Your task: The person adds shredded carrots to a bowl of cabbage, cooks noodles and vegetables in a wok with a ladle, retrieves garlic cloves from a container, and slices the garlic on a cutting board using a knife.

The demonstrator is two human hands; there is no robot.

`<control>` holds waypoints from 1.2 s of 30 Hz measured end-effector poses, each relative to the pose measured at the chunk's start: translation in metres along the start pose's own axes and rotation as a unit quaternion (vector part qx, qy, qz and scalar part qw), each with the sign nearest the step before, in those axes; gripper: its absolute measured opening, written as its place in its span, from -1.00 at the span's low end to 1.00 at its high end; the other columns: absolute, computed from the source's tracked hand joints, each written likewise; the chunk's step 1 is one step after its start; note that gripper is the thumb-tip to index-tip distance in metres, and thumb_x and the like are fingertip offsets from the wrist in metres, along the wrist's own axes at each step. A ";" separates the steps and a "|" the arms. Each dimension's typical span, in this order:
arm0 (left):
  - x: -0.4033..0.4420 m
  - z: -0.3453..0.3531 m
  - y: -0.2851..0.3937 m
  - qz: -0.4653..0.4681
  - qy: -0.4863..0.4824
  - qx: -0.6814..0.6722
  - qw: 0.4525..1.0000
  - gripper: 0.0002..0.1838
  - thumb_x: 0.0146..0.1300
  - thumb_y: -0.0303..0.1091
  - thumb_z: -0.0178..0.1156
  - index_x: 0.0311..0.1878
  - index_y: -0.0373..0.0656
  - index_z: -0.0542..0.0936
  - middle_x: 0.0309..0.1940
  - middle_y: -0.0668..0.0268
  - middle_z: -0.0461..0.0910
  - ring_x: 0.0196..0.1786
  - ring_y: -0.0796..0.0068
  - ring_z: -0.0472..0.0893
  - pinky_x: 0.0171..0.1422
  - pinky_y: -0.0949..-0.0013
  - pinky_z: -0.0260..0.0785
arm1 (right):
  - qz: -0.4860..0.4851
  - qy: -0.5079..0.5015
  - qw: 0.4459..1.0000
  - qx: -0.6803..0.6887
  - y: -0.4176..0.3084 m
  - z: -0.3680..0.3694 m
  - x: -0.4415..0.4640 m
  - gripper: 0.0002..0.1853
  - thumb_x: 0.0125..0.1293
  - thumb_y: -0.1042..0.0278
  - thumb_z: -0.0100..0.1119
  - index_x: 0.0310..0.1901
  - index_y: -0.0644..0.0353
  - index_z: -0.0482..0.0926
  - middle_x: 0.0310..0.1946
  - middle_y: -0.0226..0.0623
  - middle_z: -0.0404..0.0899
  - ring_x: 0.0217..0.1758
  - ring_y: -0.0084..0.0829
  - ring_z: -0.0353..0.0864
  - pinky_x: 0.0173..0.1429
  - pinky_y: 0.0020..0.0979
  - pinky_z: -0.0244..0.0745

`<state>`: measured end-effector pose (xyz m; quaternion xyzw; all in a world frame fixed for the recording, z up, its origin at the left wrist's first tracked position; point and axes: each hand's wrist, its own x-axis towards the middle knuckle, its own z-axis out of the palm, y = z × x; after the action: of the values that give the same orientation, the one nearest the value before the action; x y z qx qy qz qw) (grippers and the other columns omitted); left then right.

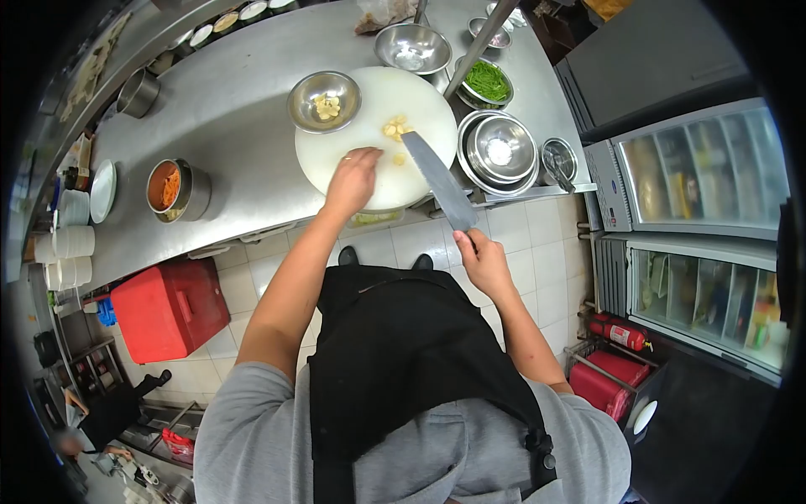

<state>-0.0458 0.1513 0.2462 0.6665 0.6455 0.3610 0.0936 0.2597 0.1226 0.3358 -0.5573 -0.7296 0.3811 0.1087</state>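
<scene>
My right hand (484, 259) is closed round the dark handle of a large kitchen knife (438, 179). Its broad blade slants up and left over a round white cutting board (332, 164). By the knife's tip lies a small heap of pale yellow slices (395, 128), with a few more pieces (399, 159) below it on the board. My left hand (353, 178) is at the board's left side, its fingers bent and together; whatever they hold, if anything, is hidden. Similar pale slices (327, 106) sit in a steel bowl (302, 120) at the board's upper left edge.
Right of the board stand nested steel bowls (504, 149) and a bowl of chopped greens (487, 81). A steel pan (412, 48) stands behind. Pots with orange shreds (170, 189) are at left. A red cooler (168, 311) is on the floor; another person (113, 416) is at lower left.
</scene>
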 end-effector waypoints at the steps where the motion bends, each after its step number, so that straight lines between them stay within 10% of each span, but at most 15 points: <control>1: 0.002 0.002 0.002 0.002 0.001 0.000 1.000 -0.65 0.27 -0.58 0.11 0.11 -0.26 0.64 0.14 0.08 0.65 0.24 0.04 0.57 0.39 0.12 0.40 | 0.005 0.003 1.000 0.028 0.004 -0.001 0.001 -0.48 0.52 -0.04 0.15 -0.37 0.35 0.51 -0.58 0.20 0.55 -0.44 0.23 0.61 -0.34 0.04 0.41; 4: 0.018 0.030 0.002 0.136 -0.109 0.071 0.982 -0.67 0.37 -0.51 0.07 0.15 -0.20 0.65 0.20 0.12 0.63 0.27 0.11 0.57 0.43 0.14 0.38 | 0.000 0.037 0.999 0.034 0.013 -0.005 0.000 -0.50 0.52 -0.03 0.16 -0.34 0.34 0.54 -0.57 0.19 0.56 -0.43 0.26 0.60 -0.34 0.04 0.41; 14: 0.017 0.007 -0.036 0.106 -0.099 0.177 0.974 -0.69 0.22 -0.44 0.12 0.00 -0.22 0.68 -0.22 0.08 0.70 0.04 0.12 0.64 0.25 0.11 0.44 | -0.026 0.059 0.997 0.048 0.015 0.004 0.000 -0.49 0.54 -0.06 0.12 -0.34 0.31 0.53 -0.53 0.19 0.56 -0.45 0.23 0.52 -0.28 -0.02 0.45; 16: -0.005 0.019 -0.061 0.158 0.039 0.252 0.954 -0.74 0.33 -0.45 0.08 0.02 -0.21 0.64 -0.13 0.03 0.63 0.03 0.04 0.59 0.25 0.01 0.39 | -0.040 0.051 0.994 0.089 -0.002 0.009 0.000 -0.52 0.57 0.03 0.10 -0.39 0.31 0.49 -0.62 -0.06 0.45 -0.55 -0.20 0.35 -0.38 -0.16 0.36; 21: -0.033 -0.045 0.012 -0.185 0.183 -0.148 0.954 -0.62 0.36 -0.64 -0.03 0.08 -0.14 0.70 -0.14 0.05 0.72 0.00 0.02 0.70 0.28 0.12 0.50 | 0.015 -0.005 0.968 0.251 0.033 0.025 0.025 -0.53 0.61 -0.10 -0.02 -0.39 0.09 0.46 -0.70 -0.54 0.32 -0.75 -0.65 0.28 -0.70 -0.53 0.15; 23: -0.078 -0.065 -0.012 -0.121 0.295 -0.072 0.945 -0.61 0.38 -0.64 -0.10 -0.01 -0.19 0.73 -0.31 0.10 0.74 -0.28 0.14 0.75 -0.01 0.19 0.65 | 0.043 -0.034 0.969 0.241 0.018 0.020 0.033 -0.53 0.63 -0.05 -0.05 -0.39 0.11 0.44 -0.70 -0.53 0.31 -0.77 -0.66 0.26 -0.70 -0.52 0.18; 25: -0.138 -0.100 -0.028 -0.387 0.301 -0.315 0.812 -0.63 0.45 -0.59 -0.11 -0.11 -0.17 0.75 -0.50 0.17 0.69 -0.62 0.36 0.63 -0.17 0.39 0.66 | 0.041 -0.079 0.964 0.249 0.020 0.019 0.048 -0.51 0.64 -0.09 -0.09 -0.35 0.15 0.43 -0.70 -0.48 0.32 -0.79 -0.64 0.28 -0.73 -0.51 0.20; 29: -0.276 -0.156 -0.106 -0.467 0.527 -0.212 0.677 -0.45 0.67 -0.27 -0.23 -0.37 -0.20 0.69 -0.69 0.29 0.54 -0.81 0.57 0.36 -0.79 0.42 0.24 | -0.021 -0.132 0.964 0.232 0.001 0.022 0.064 -0.49 0.65 -0.11 -0.13 -0.34 0.18 0.43 -0.72 -0.47 0.28 -0.82 -0.61 0.25 -0.77 -0.50 0.18; 36: -0.398 -0.220 -0.126 -0.519 0.628 -0.129 0.565 -0.39 0.68 -0.21 -0.23 -0.52 -0.23 0.58 -0.73 0.29 0.48 -0.79 0.55 0.38 -0.77 0.42 0.23 | -0.032 -0.172 0.952 0.251 -0.016 0.034 0.086 -0.51 0.67 -0.02 -0.15 -0.35 0.21 0.40 -0.72 -0.45 0.26 -0.84 -0.61 0.19 -0.80 -0.50 0.11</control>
<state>-0.2404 -0.2746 0.1868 -0.1977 0.7229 0.6573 -0.0792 0.1979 0.1832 0.3002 -0.4145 -0.6356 0.6382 0.1302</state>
